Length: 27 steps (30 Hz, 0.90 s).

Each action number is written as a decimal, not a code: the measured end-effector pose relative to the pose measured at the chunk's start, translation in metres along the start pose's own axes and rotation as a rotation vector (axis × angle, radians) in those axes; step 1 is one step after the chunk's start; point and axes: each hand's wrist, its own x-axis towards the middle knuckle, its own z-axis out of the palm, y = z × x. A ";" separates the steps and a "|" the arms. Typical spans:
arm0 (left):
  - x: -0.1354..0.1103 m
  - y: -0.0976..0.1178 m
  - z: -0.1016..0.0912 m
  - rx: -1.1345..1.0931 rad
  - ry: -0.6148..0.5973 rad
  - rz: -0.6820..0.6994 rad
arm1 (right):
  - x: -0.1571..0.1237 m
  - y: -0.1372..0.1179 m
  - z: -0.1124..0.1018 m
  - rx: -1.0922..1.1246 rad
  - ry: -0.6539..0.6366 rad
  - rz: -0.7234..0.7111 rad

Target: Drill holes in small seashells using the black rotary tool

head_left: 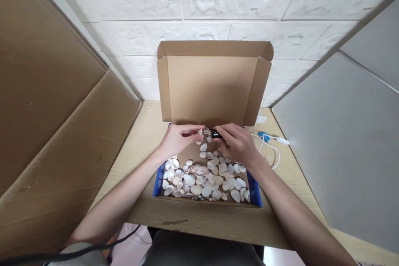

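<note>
An open cardboard box (253,191) with blue sides sits on the wooden table (199,216), its lid (212,87) standing upright at the back. Several white and tan seashells (202,181) cover the box floor. My left hand (177,139) pinches a small shell above the box's far end. My right hand (238,143) holds a small dark tool (215,134) whose tip meets that shell. Both hands hover over the shells, close together at the box's back.
A white cable with a blue clip (268,138) lies on the table right of the box. Cardboard sheets (56,133) lean at the left, a grey panel (339,141) at the right, and a white brick wall (218,0) is behind.
</note>
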 end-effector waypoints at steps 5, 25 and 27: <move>0.001 -0.002 0.002 0.034 -0.043 0.005 | 0.002 -0.002 0.003 0.102 -0.076 -0.030; 0.000 -0.002 -0.004 0.091 -0.086 0.125 | -0.003 0.002 0.008 0.151 -0.044 0.017; -0.001 0.001 -0.004 0.108 -0.034 0.127 | -0.003 0.002 0.007 0.143 -0.050 0.020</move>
